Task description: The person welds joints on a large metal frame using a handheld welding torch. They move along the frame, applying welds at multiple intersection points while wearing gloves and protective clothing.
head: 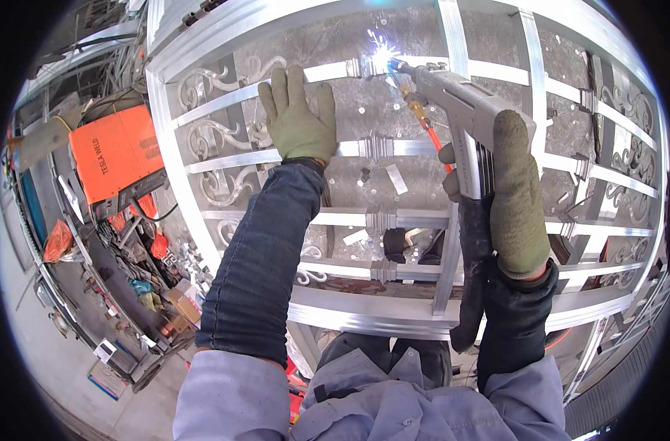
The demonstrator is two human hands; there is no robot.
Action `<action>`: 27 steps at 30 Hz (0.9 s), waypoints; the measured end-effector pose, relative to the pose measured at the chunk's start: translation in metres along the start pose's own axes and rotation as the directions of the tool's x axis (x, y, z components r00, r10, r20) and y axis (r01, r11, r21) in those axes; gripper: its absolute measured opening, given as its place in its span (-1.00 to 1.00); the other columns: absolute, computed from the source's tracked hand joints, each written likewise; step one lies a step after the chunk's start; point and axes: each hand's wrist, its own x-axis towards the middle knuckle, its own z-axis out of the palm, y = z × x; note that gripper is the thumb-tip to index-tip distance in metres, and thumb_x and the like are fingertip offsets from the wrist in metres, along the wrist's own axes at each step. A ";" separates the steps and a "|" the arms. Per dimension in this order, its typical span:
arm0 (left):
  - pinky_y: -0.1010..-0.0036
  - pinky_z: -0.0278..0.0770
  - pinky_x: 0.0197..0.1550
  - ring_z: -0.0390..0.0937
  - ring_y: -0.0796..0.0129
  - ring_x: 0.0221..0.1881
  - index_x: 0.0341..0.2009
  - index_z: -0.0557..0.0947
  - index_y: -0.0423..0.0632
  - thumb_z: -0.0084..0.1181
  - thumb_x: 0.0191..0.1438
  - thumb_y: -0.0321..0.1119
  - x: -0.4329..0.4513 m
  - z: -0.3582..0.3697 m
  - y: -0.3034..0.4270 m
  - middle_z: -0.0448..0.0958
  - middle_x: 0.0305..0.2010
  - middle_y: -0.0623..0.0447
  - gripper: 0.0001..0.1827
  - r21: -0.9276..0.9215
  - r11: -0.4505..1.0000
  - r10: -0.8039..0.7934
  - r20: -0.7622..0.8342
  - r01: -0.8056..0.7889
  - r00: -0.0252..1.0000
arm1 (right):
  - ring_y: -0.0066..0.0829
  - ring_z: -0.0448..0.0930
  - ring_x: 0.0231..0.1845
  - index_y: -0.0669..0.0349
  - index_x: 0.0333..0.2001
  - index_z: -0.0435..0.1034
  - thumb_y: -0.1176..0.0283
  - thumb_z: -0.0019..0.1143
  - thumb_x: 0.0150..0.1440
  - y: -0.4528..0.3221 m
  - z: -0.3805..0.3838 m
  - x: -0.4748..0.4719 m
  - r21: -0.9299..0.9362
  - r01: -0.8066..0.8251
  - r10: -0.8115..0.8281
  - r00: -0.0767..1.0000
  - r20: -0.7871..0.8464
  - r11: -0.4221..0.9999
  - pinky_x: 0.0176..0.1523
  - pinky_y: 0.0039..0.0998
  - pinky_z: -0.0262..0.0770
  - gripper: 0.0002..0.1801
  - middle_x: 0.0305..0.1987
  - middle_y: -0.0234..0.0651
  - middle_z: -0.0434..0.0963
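Note:
A laser welding gun (470, 110) is gripped in my gloved right hand (517, 193); its nozzle points up and left to a bright arc with sparks (383, 54), beside a ribbed collar (362, 67) on a crossbar. My gloved left hand (299, 118) lies with fingers spread over the crossbars, left of the arc. Both hands rest over a silvery metal frame (368, 317) with bars and scrollwork (216, 82). A brass fitting (415, 107) with a red hose hangs from the gun near its nozzle. A thick black cable sleeve runs down from the gun's handle.
An orange welding machine (117, 154) stands left of the frame. Below it are piled metal offcuts (125, 248), red plastic bags (59, 241) and a cardboard box (186, 297). Small scraps lie on the worktop seen through the frame. More metal profiles lie at the lower right.

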 end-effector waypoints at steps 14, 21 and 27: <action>-0.17 0.13 0.91 0.13 -0.54 0.88 0.72 0.55 0.01 0.23 0.63 0.17 0.002 -0.001 0.000 0.37 0.84 -0.30 -0.23 -0.037 0.999 0.019 -0.017 -0.019 1.000 | -0.52 0.72 -0.18 0.30 0.38 0.68 -0.53 0.02 0.63 -0.034 0.007 -0.014 0.324 -0.229 0.260 0.964 -0.056 0.918 -0.11 -0.41 0.60 0.00 -0.05 -0.27 0.81; -0.19 0.16 0.89 0.14 -0.55 0.87 0.73 0.55 0.02 0.24 0.62 0.17 -0.001 -0.002 0.001 0.37 0.85 -0.29 -0.22 -0.012 1.000 -0.007 -0.003 0.007 1.000 | -0.54 0.77 -0.17 0.26 0.59 0.53 -0.59 0.03 0.60 -0.034 0.002 -0.020 0.410 -0.211 0.278 0.954 -0.109 0.887 -0.10 -0.47 0.70 0.09 0.11 -0.20 0.87; -0.23 0.22 0.86 0.12 -0.59 0.87 0.74 0.53 0.02 0.23 0.62 0.19 -0.001 -0.001 0.000 0.34 0.87 -0.28 -0.20 -0.012 1.000 -0.005 0.013 0.005 1.000 | -0.55 0.76 -0.22 0.32 0.55 0.54 -0.72 -0.12 0.54 -0.018 0.014 -0.007 0.392 -0.233 0.291 0.952 -0.095 0.890 -0.14 -0.44 0.66 0.23 0.04 -0.19 0.86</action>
